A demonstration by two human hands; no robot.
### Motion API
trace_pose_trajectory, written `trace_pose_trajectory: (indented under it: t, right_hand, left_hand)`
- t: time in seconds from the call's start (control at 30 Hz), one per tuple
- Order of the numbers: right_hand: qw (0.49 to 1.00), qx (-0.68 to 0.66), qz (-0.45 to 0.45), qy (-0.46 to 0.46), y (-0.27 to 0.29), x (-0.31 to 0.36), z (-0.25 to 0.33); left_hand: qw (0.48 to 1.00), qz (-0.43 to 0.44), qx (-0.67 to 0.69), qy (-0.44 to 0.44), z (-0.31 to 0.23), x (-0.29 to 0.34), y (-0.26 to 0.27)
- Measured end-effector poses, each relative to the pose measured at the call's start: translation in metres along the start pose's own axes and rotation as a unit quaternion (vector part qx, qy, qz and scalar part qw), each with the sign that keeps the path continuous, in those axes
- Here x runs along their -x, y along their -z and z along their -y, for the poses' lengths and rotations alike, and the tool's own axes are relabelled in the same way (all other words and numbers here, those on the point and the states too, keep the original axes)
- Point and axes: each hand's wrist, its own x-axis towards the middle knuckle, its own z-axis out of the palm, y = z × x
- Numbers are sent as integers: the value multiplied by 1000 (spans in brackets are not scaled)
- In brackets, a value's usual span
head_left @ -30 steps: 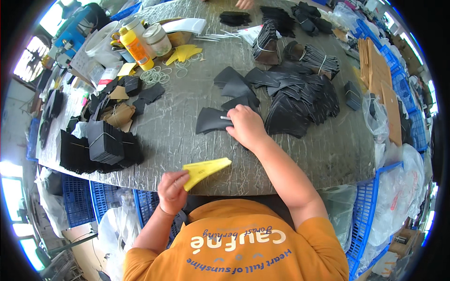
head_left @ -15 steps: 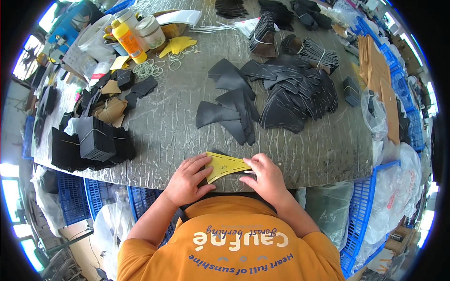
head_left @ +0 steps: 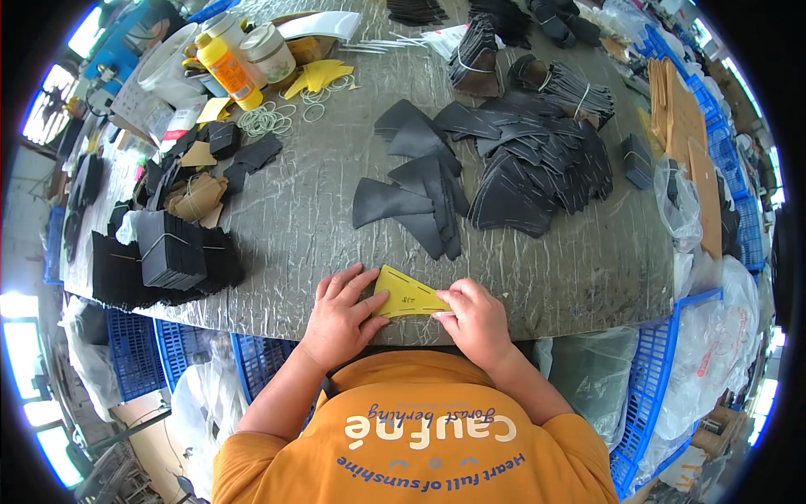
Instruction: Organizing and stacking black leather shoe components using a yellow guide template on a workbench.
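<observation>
A flat yellow template (head_left: 405, 296) with narrow slots and a handwritten mark lies on the table near its front edge, wide end to the left. My left hand (head_left: 340, 312) holds the wide end down with thumb and forefinger, its other fingers spread on the tabletop. At the narrow end my right hand (head_left: 475, 321) is closed, its fingertips on the template's tip. A slim pale pen-like stick shows a little there; most of it is hidden by the fingers. Beyond the hands lie loose dark leather-like pieces (head_left: 395, 204) with flared ends.
A heap of dark pieces with pale dashes (head_left: 537, 168) lies farther right. Banded black stacks (head_left: 172, 252) stand on the left. A yellow bottle (head_left: 227, 69), jars and rubber bands (head_left: 266, 123) are at the back left. Blue crates (head_left: 651, 370) line the table's front.
The template has turned slightly, its narrow end now lower. The dark piece that showed behind its edges is now hidden. The pale stick shows less, and my left fingers are more spread.
</observation>
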Motion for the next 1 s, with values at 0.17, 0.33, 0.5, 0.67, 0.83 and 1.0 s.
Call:
trace_pose_trajectory:
  t: [0.17, 0.33, 0.5, 0.67, 0.83, 1.0]
  right_hand:
    - [1000, 9, -1, 7, 0, -2, 2]
    - [1000, 12, 20, -13, 1, -2, 3]
    - [1000, 11, 22, -15, -1, -1, 1]
    - [1000, 15, 22, -12, 0, -2, 2]
    - [999, 12, 26, -19, 2, -3, 3]
    - [997, -68, -14, 19, 8, -16, 1]
  left_hand:
    - [1000, -1, 8, 2, 3, 1, -1]
    - [1000, 12, 4, -4, 9, 0, 1]
    - [999, 43, 4, -7, 11, -10, 16]
    - [998, 56, 6, -17, 13, -11, 19]
    - [996, 86, 5, -20, 18, -14, 23]
    - [992, 125, -25, -25, 15, -23, 31]
